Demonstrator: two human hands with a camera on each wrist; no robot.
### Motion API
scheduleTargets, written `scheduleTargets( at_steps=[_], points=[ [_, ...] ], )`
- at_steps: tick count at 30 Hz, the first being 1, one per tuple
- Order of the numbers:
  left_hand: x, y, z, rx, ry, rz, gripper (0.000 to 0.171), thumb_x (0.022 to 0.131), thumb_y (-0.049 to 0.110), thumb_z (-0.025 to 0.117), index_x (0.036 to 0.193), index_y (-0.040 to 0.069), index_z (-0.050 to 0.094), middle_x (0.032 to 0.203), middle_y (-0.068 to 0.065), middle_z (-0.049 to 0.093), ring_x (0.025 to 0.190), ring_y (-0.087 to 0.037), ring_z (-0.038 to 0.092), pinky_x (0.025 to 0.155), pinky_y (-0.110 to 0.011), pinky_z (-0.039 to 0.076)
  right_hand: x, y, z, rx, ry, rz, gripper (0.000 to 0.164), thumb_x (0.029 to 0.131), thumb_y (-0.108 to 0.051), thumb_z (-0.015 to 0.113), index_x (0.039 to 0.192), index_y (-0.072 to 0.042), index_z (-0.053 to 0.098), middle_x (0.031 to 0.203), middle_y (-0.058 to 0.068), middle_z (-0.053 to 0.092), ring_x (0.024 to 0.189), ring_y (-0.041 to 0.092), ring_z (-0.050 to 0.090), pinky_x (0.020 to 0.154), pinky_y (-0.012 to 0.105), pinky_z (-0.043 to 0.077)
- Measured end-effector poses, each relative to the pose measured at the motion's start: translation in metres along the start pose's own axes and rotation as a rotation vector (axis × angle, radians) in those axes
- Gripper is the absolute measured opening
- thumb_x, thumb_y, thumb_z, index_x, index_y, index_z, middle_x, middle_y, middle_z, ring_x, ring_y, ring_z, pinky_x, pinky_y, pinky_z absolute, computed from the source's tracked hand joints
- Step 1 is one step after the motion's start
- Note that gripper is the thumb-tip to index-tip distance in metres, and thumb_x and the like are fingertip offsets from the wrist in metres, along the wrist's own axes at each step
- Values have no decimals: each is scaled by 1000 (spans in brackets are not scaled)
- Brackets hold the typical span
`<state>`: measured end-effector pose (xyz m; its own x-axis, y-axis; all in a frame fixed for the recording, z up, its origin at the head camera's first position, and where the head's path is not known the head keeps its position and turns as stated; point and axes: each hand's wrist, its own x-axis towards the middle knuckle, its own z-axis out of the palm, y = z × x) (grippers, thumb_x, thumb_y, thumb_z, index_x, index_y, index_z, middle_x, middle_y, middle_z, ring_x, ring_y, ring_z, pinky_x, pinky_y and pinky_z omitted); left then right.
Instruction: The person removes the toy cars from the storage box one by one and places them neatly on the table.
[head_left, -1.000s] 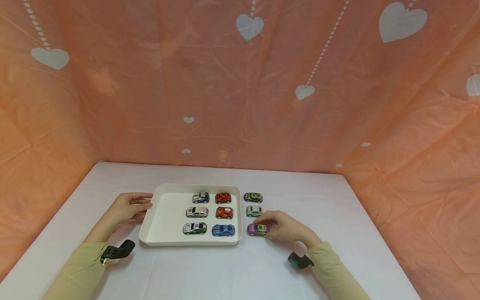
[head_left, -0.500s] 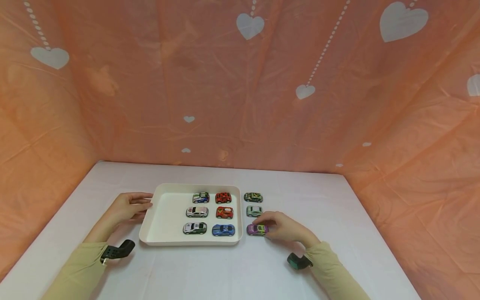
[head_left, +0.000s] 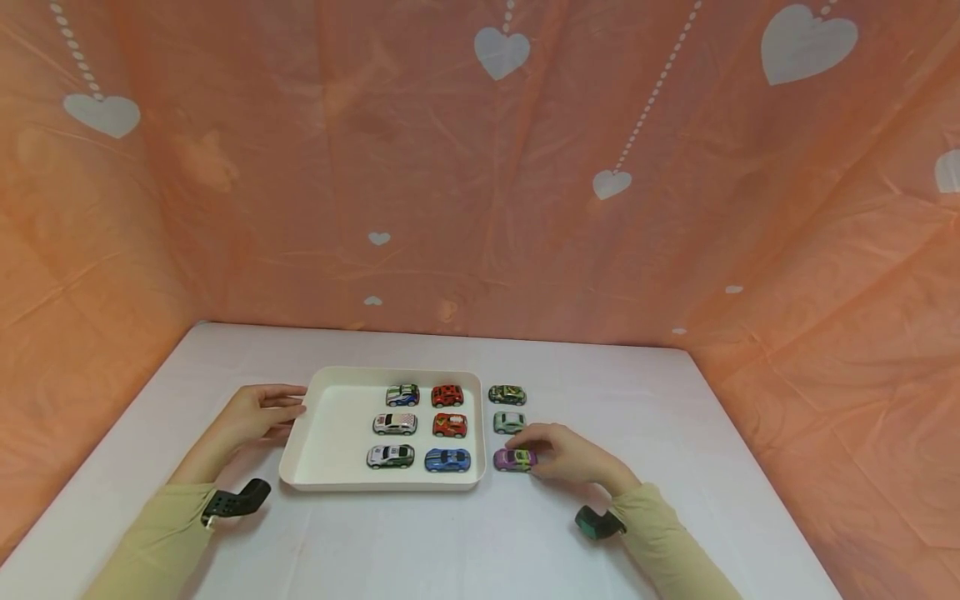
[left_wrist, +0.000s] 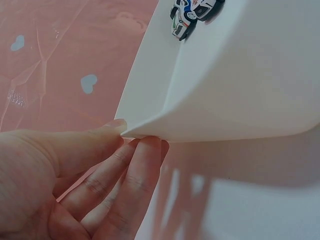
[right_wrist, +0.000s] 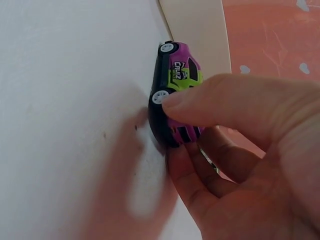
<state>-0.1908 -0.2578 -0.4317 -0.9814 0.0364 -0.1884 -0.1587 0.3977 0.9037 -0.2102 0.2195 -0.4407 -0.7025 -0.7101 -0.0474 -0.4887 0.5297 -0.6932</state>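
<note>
Looks partway along, with six cars (head_left: 395, 424) in the tray (head_left: 333, 429) and three cars (head_left: 509, 422) right of it, pinching tray with left hand (head_left: 251, 414), near purple car (head_left: 513, 460) with right hand (head_left: 576, 455).

Tray (head_left: 330, 433) and cars (head_left: 507, 395) on table (head_left: 375, 542)

A white counter (head_left: 375, 546) stands inside a curtained booth (head_left: 847, 333), walled on three sides by orange sheeting (head_left: 435, 167) printed with pale hearts (head_left: 502, 53).

Three cars (head_left: 509, 422) stand right of the tray (head_left: 330, 433) holding six.
</note>
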Motion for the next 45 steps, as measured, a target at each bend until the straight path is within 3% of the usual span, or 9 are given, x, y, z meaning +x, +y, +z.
scheduleTargets(
  at_steps=[9, 21, 28, 32, 36, 39, 45],
  points=[
    [1, -1, 0, 4, 0, -3, 49, 92, 13, 65, 132, -12, 48, 113, -27, 62, 80, -19, 67, 67, -32, 56, -4, -1, -4, 54, 9, 29, 48, 77, 7, 66, 121, -11, 64, 121, -2, 61, 110, 17, 56, 98, 36, 43],
    [0, -1, 0, 10, 7, -1, 49, 92, 13, 65, 131, -12, 49, 110, -24, 64, 78, -18, 67, 65, -31, 56, 1, -14, -23, 106, 28, -96, 38, 87, 4, 65, 124, 1, 59, 121, 14, 61, 110, 32, 57, 96, 41, 45],
    [-1, 0, 0, 39, 22, -4, 49, 91, 14, 66, 130, -10, 50, 109, -23, 65, 77, -17, 67, 62, -30, 55, 15, -34, -31, 120, 74, -102, 41, 84, 8, 66, 124, 6, 57, 123, 20, 59, 110, 38, 56, 98, 47, 42],
    [-1, 0, 0, 33, 20, -4, 48, 91, 13, 66, 130, -10, 50, 109, -23, 65, 77, -18, 67, 62, -30, 55, 22, -61, -38, 120, 71, -104, 40, 86, 6, 66, 124, 8, 56, 125, 21, 58, 113, 38, 55, 100, 48, 40],
    [-1, -1, -1, 25, 20, -3, 48, 91, 13, 66, 130, -11, 50, 108, -22, 66, 77, -18, 67, 63, -30, 55, 36, -65, -39, 108, 70, -115, 40, 86, 1, 68, 125, 3, 58, 124, 15, 60, 114, 28, 56, 101, 43, 40],
    [-1, -1, -1, 22, 23, -1, 48, 91, 12, 66, 130, -11, 50, 107, -21, 66, 77, -18, 67, 63, -30, 56, 50, -57, -37, 111, 68, -133, 42, 85, -1, 70, 126, 0, 58, 125, 14, 60, 115, 28, 55, 101, 39, 40],
    [-2, 1, 0, 24, 21, -9, 48, 91, 13, 66, 130, -11, 50, 108, -22, 66, 79, -19, 67, 63, -30, 56, 73, -67, -37, 104, 58, -170, 42, 88, -5, 69, 128, -3, 58, 128, 12, 58, 119, 28, 52, 103, 35, 39]
  ],
)
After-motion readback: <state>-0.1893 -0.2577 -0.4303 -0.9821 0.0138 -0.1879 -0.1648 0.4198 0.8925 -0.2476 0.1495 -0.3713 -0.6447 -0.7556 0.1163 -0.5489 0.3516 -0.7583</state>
